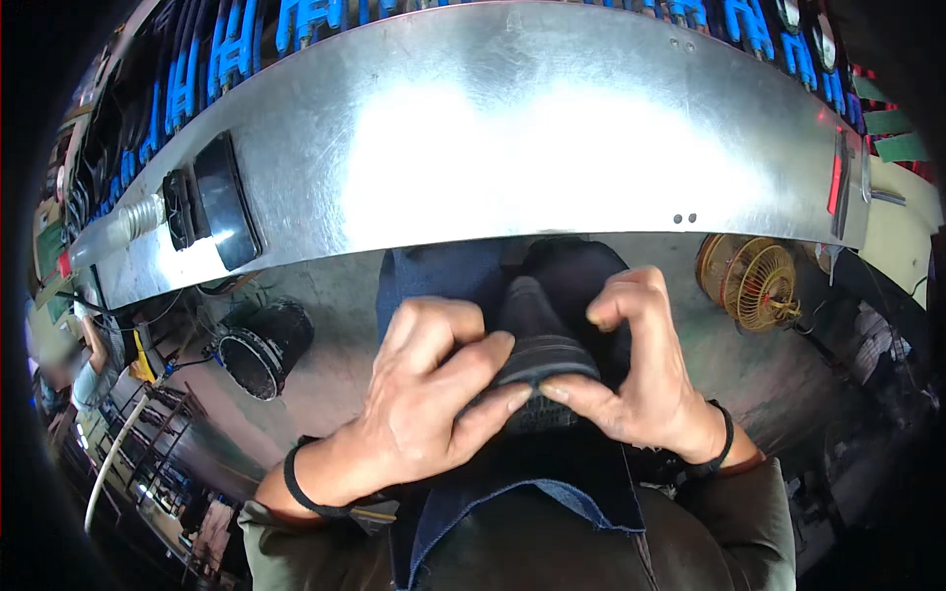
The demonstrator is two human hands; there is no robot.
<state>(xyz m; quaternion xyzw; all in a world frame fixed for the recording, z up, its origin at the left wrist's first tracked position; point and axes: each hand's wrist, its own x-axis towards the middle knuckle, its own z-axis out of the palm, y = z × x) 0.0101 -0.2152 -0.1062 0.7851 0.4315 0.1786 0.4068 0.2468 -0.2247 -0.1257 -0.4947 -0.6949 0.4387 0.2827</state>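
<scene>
Over my lap I hold a dark, tapering piece (540, 330) with a ridged band round its wide end; its exact kind is not clear. The narrow end points away from me toward the table. My left hand (424, 389) is closed on the left of the wide end, its thumb pressed to the rim and its other fingers curled. On the other side, my right hand (645, 379) has its thumb on the same rim, with the forefinger bent and raised above the piece. Both thumb tips nearly meet at the near edge. The piece's underside is hidden.
Ahead spans a shiny metal table (305, 167). A dark phone-like slab (227, 197) and a clear bottle (123, 227) lie at its left, a red-and-black strip (838, 187) at its right. Below are a black bucket (264, 350) and a round wire-caged object (754, 281). Another person (94, 364) is far left.
</scene>
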